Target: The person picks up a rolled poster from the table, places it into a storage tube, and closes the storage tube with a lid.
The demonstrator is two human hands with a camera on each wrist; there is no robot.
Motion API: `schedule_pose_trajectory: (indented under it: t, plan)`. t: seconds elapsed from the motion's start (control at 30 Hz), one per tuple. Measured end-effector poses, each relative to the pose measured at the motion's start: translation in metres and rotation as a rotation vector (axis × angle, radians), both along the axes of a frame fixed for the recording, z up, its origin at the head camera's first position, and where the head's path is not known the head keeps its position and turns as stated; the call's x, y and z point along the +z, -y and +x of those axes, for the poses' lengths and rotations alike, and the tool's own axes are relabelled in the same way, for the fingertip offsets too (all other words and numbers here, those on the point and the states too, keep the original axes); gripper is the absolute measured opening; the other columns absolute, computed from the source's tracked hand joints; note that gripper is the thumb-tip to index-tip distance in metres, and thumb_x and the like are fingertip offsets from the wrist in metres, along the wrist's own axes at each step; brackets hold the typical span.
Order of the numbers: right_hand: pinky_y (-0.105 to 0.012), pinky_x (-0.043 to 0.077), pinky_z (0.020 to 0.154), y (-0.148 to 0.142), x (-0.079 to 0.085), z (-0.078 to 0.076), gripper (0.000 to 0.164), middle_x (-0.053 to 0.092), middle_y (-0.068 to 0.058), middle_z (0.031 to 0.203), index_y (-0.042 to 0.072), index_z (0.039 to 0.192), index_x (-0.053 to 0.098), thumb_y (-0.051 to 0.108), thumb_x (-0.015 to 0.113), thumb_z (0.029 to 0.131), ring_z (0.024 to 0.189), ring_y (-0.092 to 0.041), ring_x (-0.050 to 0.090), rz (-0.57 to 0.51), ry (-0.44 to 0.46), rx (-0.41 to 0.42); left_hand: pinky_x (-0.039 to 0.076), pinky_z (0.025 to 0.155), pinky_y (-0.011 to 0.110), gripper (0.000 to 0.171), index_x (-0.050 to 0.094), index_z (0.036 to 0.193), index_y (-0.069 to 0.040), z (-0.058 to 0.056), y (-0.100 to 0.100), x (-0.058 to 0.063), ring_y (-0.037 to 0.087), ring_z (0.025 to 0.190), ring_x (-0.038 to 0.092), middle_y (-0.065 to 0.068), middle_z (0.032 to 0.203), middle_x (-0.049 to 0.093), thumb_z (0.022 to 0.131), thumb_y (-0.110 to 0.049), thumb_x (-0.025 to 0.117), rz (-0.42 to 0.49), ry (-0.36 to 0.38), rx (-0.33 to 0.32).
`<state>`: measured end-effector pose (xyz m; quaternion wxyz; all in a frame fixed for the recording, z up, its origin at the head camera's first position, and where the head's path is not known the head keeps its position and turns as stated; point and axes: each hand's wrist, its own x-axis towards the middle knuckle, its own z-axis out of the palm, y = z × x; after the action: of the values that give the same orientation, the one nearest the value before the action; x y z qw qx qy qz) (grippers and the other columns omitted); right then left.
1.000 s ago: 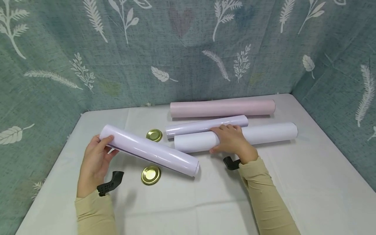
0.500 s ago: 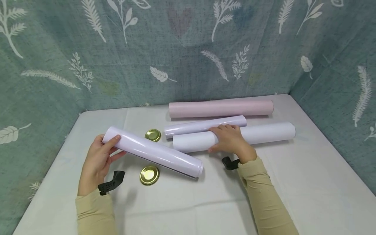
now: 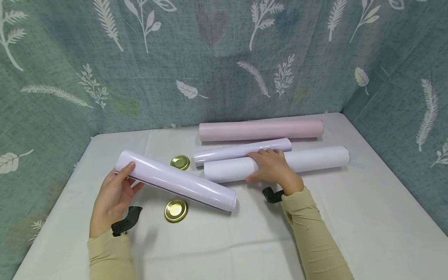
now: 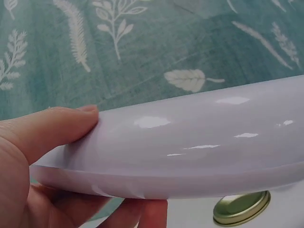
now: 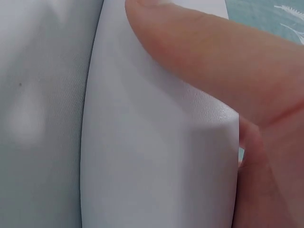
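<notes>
My left hand [image 3: 113, 196] grips a glossy pale-lilac paper roll [image 3: 178, 182] at its left end. In the left wrist view the thumb presses on top of the roll [image 4: 199, 142] and the fingers lie beneath it. This roll slants, its left end raised and its right end low over the table. My right hand [image 3: 273, 167] is curled over a matte white roll [image 3: 318, 159] lying on the table. The right wrist view shows the thumb [image 5: 199, 57] along the white roll's near side; the other fingers are mostly hidden behind it.
A thinner glossy roll [image 3: 241, 151] lies just behind the white one, and a pink roll [image 3: 260, 130] is farther back. Two gold jar lids [image 3: 180, 162] lie near the lilac roll, the nearer lid [image 3: 176, 210] in front of it. Patterned cloth [image 3: 217, 66] hangs behind the table.
My left hand and the lilac roll shifted slightly right, then back left. The right hand stays on the white roll. The whole head view drifts a little.
</notes>
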<state>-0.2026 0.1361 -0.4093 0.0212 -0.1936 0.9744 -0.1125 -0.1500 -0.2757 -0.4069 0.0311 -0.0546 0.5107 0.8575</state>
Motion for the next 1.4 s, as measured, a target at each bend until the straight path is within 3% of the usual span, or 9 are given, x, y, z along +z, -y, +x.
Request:
schedule_pose_trajectory:
  t: [0.17,0.27,0.4,0.53,0.77,1.0,1.13,1.27,1.4]
  plan:
    - [-0.051,0.019,0.094,-0.004,-0.001,0.0,0.074,0.053,0.0,0.119,0.028,0.124,0.05,0.058,0.072,0.059,0.112,-0.025,0.041,0.004,-0.009,-0.015,0.048,0.079,0.038,0.036,0.041,0.125,-0.015,-0.002,0.002,-0.004,0.019,0.097,0.057,0.003,0.111,0.052,0.091,-0.013,0.052,0.149,0.007,-0.016]
    - [-0.05,0.019,0.094,-0.006,-0.002,0.001,0.075,0.052,0.0,0.12,0.028,0.124,0.05,0.057,0.072,0.059,0.113,-0.025,0.041,0.012,-0.011,-0.022,0.048,0.079,0.042,0.037,0.038,0.127,-0.017,-0.002,0.003,-0.006,0.024,0.095,0.058,0.006,0.11,0.051,0.092,-0.014,0.05,0.202,-0.004,-0.035]
    - [-0.05,0.02,0.094,-0.006,0.0,0.0,0.078,0.051,-0.002,0.123,0.026,0.127,0.047,0.055,0.074,0.059,0.115,-0.027,0.039,0.017,-0.018,-0.014,0.047,0.078,0.044,0.039,0.031,0.128,-0.017,-0.003,0.005,-0.007,0.027,0.094,0.057,0.008,0.112,0.046,0.093,-0.017,0.047,0.25,-0.053,-0.032]
    - [-0.05,0.021,0.093,-0.004,-0.001,0.001,0.082,0.05,-0.003,0.123,0.024,0.128,0.046,0.054,0.075,0.058,0.116,-0.029,0.039,0.019,-0.01,-0.013,0.046,0.08,0.042,0.043,0.028,0.132,-0.018,0.001,0.009,-0.007,0.024,0.101,0.051,0.006,0.12,0.039,0.094,-0.017,0.047,0.279,-0.052,-0.008]
    - [-0.052,0.022,0.093,-0.01,-0.001,-0.002,0.082,0.051,-0.004,0.123,0.021,0.127,0.048,0.054,0.076,0.057,0.116,-0.03,0.039,0.001,0.013,-0.024,0.036,0.092,0.037,0.031,0.033,0.125,-0.018,-0.002,0.01,-0.008,0.018,0.112,0.036,0.002,0.121,0.036,0.096,-0.012,0.039,0.38,-0.072,-0.114]
    - [-0.051,0.023,0.091,-0.013,0.004,-0.003,0.079,0.051,-0.003,0.122,0.023,0.126,0.05,0.053,0.076,0.057,0.114,-0.029,0.04,-0.008,0.019,-0.011,0.042,0.087,0.041,0.036,0.036,0.126,-0.019,-0.004,0.008,-0.005,0.02,0.109,0.046,0.002,0.12,0.041,0.093,-0.01,0.046,0.281,0.008,-0.064]
    - [-0.051,0.024,0.09,-0.016,0.006,-0.004,0.077,0.051,-0.004,0.122,0.023,0.124,0.05,0.052,0.076,0.057,0.112,-0.029,0.041,-0.02,0.009,-0.006,0.046,0.082,0.044,0.032,0.036,0.124,-0.016,-0.005,0.009,-0.005,0.025,0.099,0.057,0.006,0.114,0.049,0.094,-0.011,0.045,0.193,-0.001,-0.107]
    - [-0.051,0.025,0.089,-0.018,0.011,-0.004,0.077,0.053,-0.003,0.119,0.023,0.123,0.051,0.052,0.077,0.057,0.109,-0.027,0.044,-0.04,-0.011,-0.011,0.047,0.078,0.045,0.034,0.033,0.126,-0.013,-0.006,0.007,-0.004,0.027,0.095,0.059,0.008,0.112,0.052,0.094,-0.016,0.045,0.056,-0.033,-0.16]
    - [-0.05,0.024,0.089,-0.021,0.015,-0.001,0.077,0.054,-0.003,0.118,0.024,0.124,0.05,0.052,0.077,0.058,0.108,-0.026,0.044,-0.073,0.0,-0.01,0.047,0.077,0.044,0.037,0.031,0.126,-0.013,-0.004,0.008,-0.006,0.025,0.095,0.06,0.006,0.111,0.053,0.093,-0.02,0.048,0.003,-0.004,-0.138]
